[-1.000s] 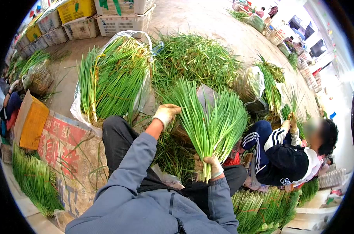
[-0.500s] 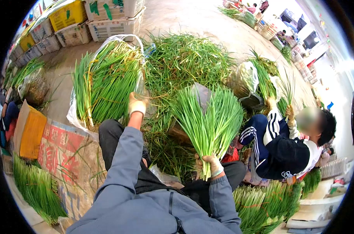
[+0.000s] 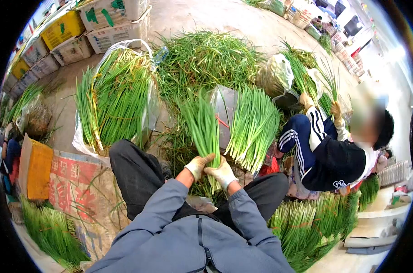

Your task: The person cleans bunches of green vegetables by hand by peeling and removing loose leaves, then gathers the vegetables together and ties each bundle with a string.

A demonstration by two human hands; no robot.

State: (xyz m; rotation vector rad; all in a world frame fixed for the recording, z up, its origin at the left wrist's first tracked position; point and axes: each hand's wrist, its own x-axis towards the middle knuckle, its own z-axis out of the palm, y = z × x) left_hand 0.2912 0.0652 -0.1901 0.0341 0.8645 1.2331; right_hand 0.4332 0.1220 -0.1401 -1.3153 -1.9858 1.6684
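there is one held green bunch (image 3: 202, 127), one sheaf (image 3: 255, 125) beside one grey sheet (image 3: 223, 107), and one orange-sided carton (image 3: 37, 169).

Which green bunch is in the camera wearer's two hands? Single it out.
The held bunch, clasped by the left hand and right hand; the spread bunch to its right lies free of both.

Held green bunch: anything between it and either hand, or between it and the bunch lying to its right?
Nothing visible blocks the left hand or right hand; both grip the held bunch. Toward the lying bunch, only a thin red strand shows against the grey surface.
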